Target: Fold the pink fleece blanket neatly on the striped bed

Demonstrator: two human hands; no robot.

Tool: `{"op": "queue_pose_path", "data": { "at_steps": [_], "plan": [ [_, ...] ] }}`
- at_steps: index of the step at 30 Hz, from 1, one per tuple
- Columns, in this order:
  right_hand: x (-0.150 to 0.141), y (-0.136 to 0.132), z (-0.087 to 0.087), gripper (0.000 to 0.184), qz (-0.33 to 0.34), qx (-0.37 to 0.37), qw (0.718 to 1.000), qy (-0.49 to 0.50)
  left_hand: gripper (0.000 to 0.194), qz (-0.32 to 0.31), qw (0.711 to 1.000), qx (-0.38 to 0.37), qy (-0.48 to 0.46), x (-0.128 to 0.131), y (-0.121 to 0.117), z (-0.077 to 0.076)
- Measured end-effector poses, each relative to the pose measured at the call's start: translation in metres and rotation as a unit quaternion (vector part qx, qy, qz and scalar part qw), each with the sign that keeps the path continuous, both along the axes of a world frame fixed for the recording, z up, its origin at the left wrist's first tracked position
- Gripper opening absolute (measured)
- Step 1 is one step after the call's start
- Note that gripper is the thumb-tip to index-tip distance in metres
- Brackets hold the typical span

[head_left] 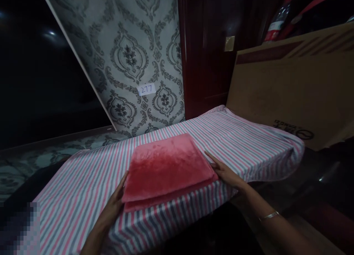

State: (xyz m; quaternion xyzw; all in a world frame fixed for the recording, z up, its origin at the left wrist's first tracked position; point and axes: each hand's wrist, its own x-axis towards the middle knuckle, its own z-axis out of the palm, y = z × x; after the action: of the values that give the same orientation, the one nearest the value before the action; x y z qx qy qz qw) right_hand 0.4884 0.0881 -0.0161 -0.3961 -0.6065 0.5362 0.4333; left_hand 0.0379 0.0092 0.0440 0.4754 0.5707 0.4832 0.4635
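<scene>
A folded pink plush cloth [166,166] lies on a table covered with a pink, grey and white striped sheet [243,137]. My left hand [114,205] lies flat along the cloth's left edge, fingers stretched out and touching it. My right hand [225,172] rests flat against the cloth's right edge, fingers extended. Neither hand grips anything. A thin bracelet [269,216] sits on my right wrist.
A large cardboard sheet [290,85] leans at the back right of the table. Patterned wallpaper with a small "277" label [146,89] rises behind. A dark wooden door [207,52] stands beside it. A red bottle [278,20] shows at top right.
</scene>
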Motion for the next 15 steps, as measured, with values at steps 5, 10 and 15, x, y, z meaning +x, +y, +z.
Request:
{"op": "queue_pose_path", "data": {
  "at_steps": [5, 10, 15],
  "plan": [
    [-0.001, -0.002, -0.012, 0.076, -0.041, 0.182, 0.97, -0.156, 0.066, -0.023, 0.977, 0.117, 0.177, -0.01, 0.005, -0.015],
    [0.003, -0.001, -0.026, 0.071, -0.025, 0.307, 0.913, -0.269, 0.048, -0.071, 0.908, 0.216, 0.351, -0.029, 0.019, -0.037],
    [0.005, -0.001, -0.024, 0.082, -0.008, 0.378, 0.868, -0.322, 0.052, -0.062, 0.84, 0.293, 0.453, -0.037, 0.023, -0.044]
  ]
}}
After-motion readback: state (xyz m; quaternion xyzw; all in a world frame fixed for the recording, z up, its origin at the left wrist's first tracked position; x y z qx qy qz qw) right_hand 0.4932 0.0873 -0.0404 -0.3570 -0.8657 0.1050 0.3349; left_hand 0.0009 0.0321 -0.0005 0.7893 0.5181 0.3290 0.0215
